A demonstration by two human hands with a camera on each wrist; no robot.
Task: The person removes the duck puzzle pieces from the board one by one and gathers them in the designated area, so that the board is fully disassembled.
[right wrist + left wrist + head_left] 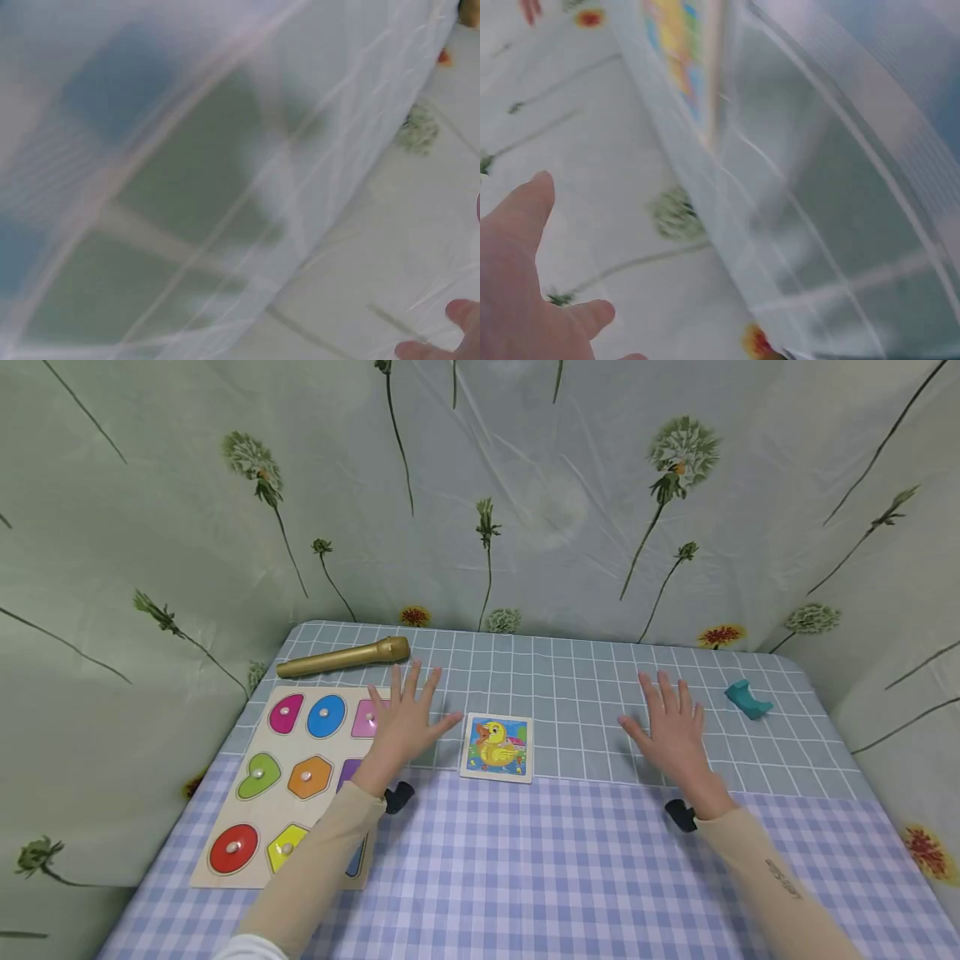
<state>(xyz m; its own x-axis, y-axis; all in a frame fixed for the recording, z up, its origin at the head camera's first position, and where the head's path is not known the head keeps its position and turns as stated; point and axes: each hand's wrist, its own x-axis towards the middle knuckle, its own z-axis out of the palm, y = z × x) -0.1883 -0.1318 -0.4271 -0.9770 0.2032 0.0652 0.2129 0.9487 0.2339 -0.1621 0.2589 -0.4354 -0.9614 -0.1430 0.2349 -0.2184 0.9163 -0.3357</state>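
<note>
We begin nearest to the body. Behind the fingers, a checked cloth (585, 877) covers the near part of the desk (480, 827), and two beige sleeves (322, 860) reach over it. Under and to the left of the left fingers we see the shape board (282, 807). It lies flat, probably so that the knobs of its pieces point upward, easy to pinch.

The left hand (402, 732) and the right hand (672, 739) are spread wide and hold nothing; from the shadows, we judge that they hover above the desk. Between them, just beside the left thumb, is the duck picture (497, 747), face up, perhaps so that it can be read from our side.

To the right of the right fingers, a teal curved piece (748, 700) rests apart from everything. Slightly beyond the left fingertips, a golden microphone (345, 657) lies on its side, maybe because its long round body cannot stand so safely. Farthest is the flowered curtain (558, 510).
</note>
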